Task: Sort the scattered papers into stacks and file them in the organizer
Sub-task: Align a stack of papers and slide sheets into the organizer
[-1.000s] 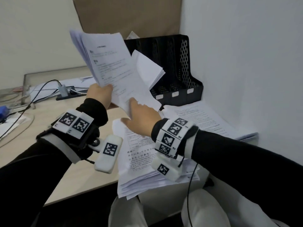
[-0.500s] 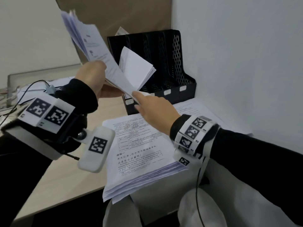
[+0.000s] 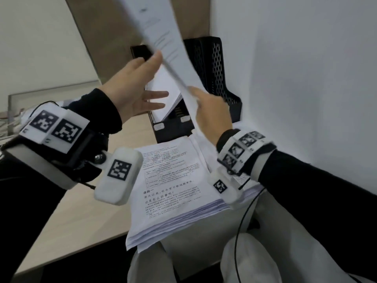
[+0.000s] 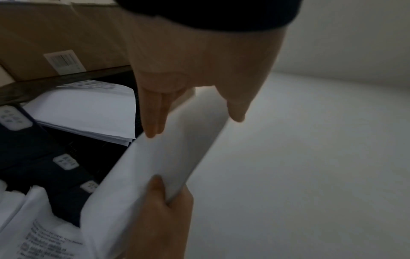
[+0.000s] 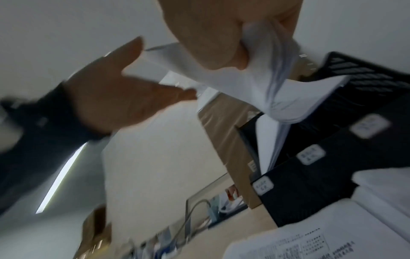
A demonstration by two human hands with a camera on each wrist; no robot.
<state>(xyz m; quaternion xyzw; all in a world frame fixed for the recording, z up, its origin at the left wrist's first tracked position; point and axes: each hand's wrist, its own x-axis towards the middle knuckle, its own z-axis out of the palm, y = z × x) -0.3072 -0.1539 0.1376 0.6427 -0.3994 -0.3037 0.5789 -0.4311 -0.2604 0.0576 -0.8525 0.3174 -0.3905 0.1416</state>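
A sheaf of printed papers stands on edge, tilted, above the black mesh organizer. My right hand pinches its lower corner, seen as a thumb-and-finger grip in the left wrist view. Beside the sheaf, my left hand has straight fingers; fingertips and thumb lie lightly against it. The organizer's left slot holds filed papers. A thick stack of printed sheets lies on the desk in front of the organizer, overhanging the edge.
A white wall runs close along the organizer's right side. A brown cardboard box stands behind it. Cables and small items lie at the far left of the wooden desk.
The sheaf has swung up onto its edge and moved right over the organizer. My left hand let go of it and straightened, while the right hand took hold of its lower corner.
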